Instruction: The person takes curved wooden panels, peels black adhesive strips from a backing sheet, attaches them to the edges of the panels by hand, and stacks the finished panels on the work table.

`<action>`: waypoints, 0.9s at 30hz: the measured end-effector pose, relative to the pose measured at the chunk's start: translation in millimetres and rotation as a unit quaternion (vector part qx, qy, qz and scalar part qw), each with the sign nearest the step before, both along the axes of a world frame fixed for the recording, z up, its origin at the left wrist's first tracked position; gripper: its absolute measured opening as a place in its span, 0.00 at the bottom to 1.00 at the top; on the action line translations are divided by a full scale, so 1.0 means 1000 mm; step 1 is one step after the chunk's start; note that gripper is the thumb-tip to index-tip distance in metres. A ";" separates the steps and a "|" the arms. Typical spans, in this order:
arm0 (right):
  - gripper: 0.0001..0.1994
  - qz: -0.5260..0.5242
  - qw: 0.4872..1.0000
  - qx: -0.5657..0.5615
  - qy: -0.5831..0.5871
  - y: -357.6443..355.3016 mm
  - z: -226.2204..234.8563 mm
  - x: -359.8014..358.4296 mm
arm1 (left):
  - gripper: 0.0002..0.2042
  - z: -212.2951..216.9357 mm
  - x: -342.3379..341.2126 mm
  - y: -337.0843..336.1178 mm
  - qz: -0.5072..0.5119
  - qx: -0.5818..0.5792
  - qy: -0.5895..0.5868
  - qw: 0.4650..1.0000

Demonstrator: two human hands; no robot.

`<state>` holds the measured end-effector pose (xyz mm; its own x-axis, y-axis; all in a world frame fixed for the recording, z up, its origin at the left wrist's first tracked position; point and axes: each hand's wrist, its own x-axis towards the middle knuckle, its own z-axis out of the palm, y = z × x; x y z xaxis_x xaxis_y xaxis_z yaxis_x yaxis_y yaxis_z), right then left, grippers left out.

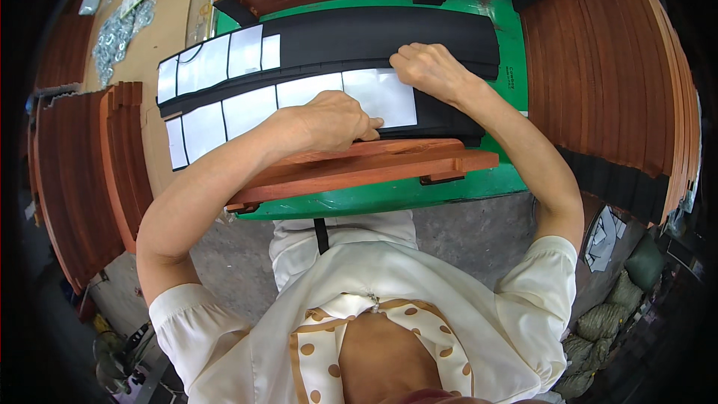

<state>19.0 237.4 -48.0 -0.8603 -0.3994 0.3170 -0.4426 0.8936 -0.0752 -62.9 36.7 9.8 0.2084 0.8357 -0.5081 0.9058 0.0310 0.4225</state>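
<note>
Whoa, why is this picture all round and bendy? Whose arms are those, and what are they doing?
There's no robot here! They're a person's own bare arms. The camera sits on the person's head, looking down, and its wide fisheye lens bends straight edges.

On a green table lie long black strips, partly covered with white sheets. A reddish-brown wooden piece is nearest the person's body, and more wooden pieces are stacked at the sides.

The left hand has a fingertip down by the front edge of a sheet. The right hand is curled up near its back edge; I can't tell whether it's pinching anything.
</note>
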 end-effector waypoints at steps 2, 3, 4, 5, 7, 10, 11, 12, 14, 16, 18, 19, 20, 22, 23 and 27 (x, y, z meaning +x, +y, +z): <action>0.03 -0.043 0.996 -0.069 -0.024 0.005 0.000 -0.005 | 0.22 -0.001 0.000 -0.003 0.014 0.018 -0.015 1.000; 0.01 -0.074 0.991 -0.102 -0.046 0.010 0.002 -0.007 | 0.22 -0.001 -0.001 -0.004 0.025 0.036 -0.031 0.999; 0.01 -0.075 0.991 -0.098 -0.043 0.014 0.006 -0.005 | 0.22 -0.003 -0.001 -0.007 0.024 0.039 -0.029 0.999; 0.02 -0.101 0.973 -0.197 -0.069 0.016 0.017 -0.004 | 0.20 -0.005 -0.002 -0.010 0.036 0.068 -0.055 0.995; 0.05 -0.196 0.911 -0.323 -0.167 0.015 0.041 0.000 | 0.18 -0.007 -0.007 -0.013 0.047 0.102 -0.078 0.991; 0.06 -0.239 0.834 -0.461 -0.186 0.005 0.067 0.011 | 0.12 0.002 -0.018 -0.009 0.148 0.088 -0.163 0.971; 0.07 -0.230 0.833 -0.475 -0.168 0.006 0.069 0.017 | 0.12 0.012 -0.021 -0.004 0.221 0.086 -0.179 0.955; 0.07 -0.231 0.834 -0.473 -0.164 0.002 0.075 0.022 | 0.13 0.026 -0.022 -0.003 0.298 0.083 -0.193 0.931; 0.05 -0.209 0.874 -0.424 -0.114 -0.011 0.094 0.033 | 0.20 0.051 -0.009 -0.003 0.476 0.124 -0.296 0.819; 0.05 -0.183 0.905 -0.380 -0.059 -0.028 0.108 0.045 | 0.25 0.065 0.000 -0.006 0.509 0.148 -0.333 0.780; 0.04 -0.160 0.930 -0.332 -0.006 -0.040 0.116 0.056 | 0.27 0.077 0.011 -0.008 0.496 0.123 -0.315 0.800; 0.03 -0.135 0.946 -0.291 0.046 -0.045 0.118 0.060 | 0.23 0.083 0.018 -0.010 0.489 0.125 -0.318 0.802; 0.02 -0.111 0.958 -0.247 0.097 -0.050 0.119 0.065 | 0.23 0.084 0.022 -0.012 0.487 0.126 -0.319 0.803; 0.02 -0.126 0.960 -0.228 0.104 -0.059 0.122 0.079 | 0.17 0.086 0.029 -0.016 0.459 0.144 -0.327 0.813; 0.03 -0.133 0.948 -0.275 0.085 -0.063 0.127 0.087 | 0.12 0.090 0.036 -0.018 0.467 0.153 -0.316 0.812; 0.08 -0.136 0.923 -0.359 0.034 -0.067 0.131 0.117 | 0.10 0.095 0.058 -0.031 0.419 0.227 -0.257 0.841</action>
<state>135.8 170.0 83.5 -0.8663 0.1620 0.4725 -0.2344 0.7035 -0.6709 -4.8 5.5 104.9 -0.4558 0.8821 -0.1191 0.3415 0.2969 0.8918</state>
